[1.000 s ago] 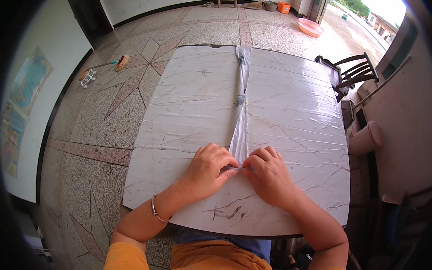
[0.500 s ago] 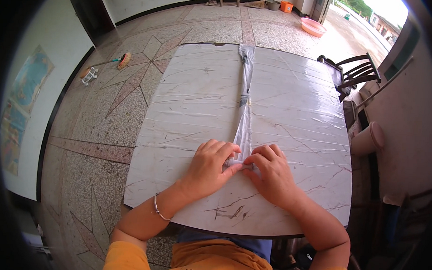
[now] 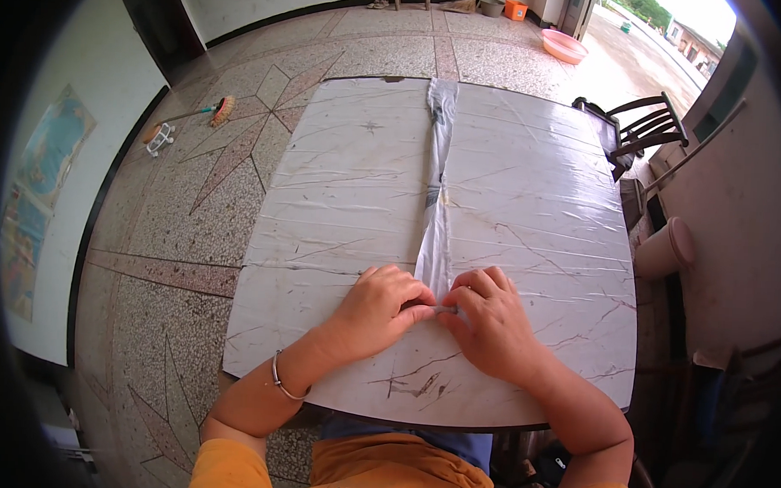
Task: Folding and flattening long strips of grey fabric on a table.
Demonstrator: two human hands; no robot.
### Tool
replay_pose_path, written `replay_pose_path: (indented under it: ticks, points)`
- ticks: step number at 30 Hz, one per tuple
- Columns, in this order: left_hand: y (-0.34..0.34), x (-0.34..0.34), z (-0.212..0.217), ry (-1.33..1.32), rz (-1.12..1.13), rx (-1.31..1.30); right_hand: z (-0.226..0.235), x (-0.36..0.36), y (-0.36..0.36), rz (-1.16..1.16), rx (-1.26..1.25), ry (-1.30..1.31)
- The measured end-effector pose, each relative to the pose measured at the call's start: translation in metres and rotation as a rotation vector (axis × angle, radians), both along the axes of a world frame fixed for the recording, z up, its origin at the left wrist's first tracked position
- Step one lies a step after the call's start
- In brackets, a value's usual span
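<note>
A long, narrow white strip (image 3: pixel 435 233) of thin, crinkled material with grey patches, folded lengthwise, runs down the middle of the table (image 3: pixel 529 223) from its far edge to my hands. I cannot tell whether it is plastic or cloth. My left hand (image 3: pixel 375 311) pinches the near end of the strip between thumb and fingers. Close beside it on the right, my right hand (image 3: pixel 491 321) pinches the same end, which looks turned over into a small roll or fold. My fingers hide most of that end.
A dark wooden chair (image 3: pixel 644 132) stands beyond the table's right side, with a pale pink bin (image 3: pixel 665 249) nearer. A broom (image 3: pixel 221 112) and a small white rack (image 3: pixel 160 140) lie on the floor at left. A pink basin (image 3: pixel 564 47) sits by the doorway.
Both hands have come slightly toward me, still gripping the strip's near end. The strip has shifted a little to the left, and its pinched end sits lower.
</note>
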State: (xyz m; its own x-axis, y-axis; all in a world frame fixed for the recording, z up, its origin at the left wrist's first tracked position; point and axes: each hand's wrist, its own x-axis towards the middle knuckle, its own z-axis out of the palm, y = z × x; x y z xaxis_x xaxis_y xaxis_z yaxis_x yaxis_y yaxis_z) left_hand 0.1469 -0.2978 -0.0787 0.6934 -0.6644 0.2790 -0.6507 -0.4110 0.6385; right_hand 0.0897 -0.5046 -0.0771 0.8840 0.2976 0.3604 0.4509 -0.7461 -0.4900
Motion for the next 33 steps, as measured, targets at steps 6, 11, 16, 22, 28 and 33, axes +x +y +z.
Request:
replay_pose_path:
  ticks: [6,11,16,22,28,33]
  points:
    - [-0.007,-0.007,0.006,0.004,0.086,0.004,-0.004,0.003,0.003,-0.036,0.076,-0.013]
    - [-0.006,-0.006,0.000,-0.004,0.135,-0.013,-0.003,0.005,-0.001,-0.005,0.056,-0.014]
    - [-0.011,-0.010,0.006,-0.146,0.142,-0.076,-0.007,0.009,-0.003,0.022,-0.001,-0.052]
    - [-0.005,-0.007,0.001,-0.117,0.067,-0.006,-0.009,0.007,-0.003,0.026,0.062,-0.063]
    - [-0.004,-0.002,-0.002,0.008,0.046,-0.006,-0.001,0.005,-0.004,0.042,0.022,-0.027]
    - [-0.005,-0.004,0.000,-0.070,0.091,-0.072,-0.006,0.006,-0.002,0.052,0.001,-0.039]
